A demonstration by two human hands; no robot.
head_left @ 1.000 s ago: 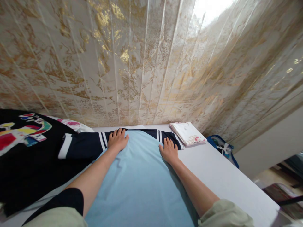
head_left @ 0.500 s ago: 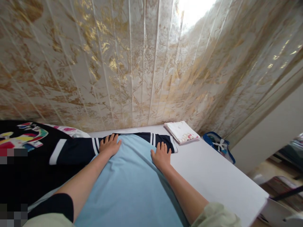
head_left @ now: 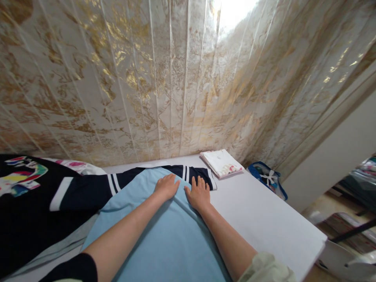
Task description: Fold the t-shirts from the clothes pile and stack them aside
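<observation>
A light blue shirt (head_left: 164, 235) with navy, white-striped sleeves (head_left: 88, 190) lies spread on the white table (head_left: 264, 219). My left hand (head_left: 167, 186) rests flat on the shirt's far part, fingers stretched out. Right beside it my right hand (head_left: 199, 192) also lies flat on the blue cloth, near the right navy sleeve (head_left: 199, 174). Both hands are open and hold nothing; they nearly touch each other.
A folded white garment (head_left: 221, 163) sits at the table's far right corner. A black garment with a colourful print (head_left: 26, 196) lies at the left. A gold-patterned curtain (head_left: 176, 78) hangs behind the table. A blue bag (head_left: 266, 178) stands beyond the right edge.
My left hand has slid to the right across the blue shirt until it lies beside my right hand. The right hand has barely moved. The view has shifted slightly.
</observation>
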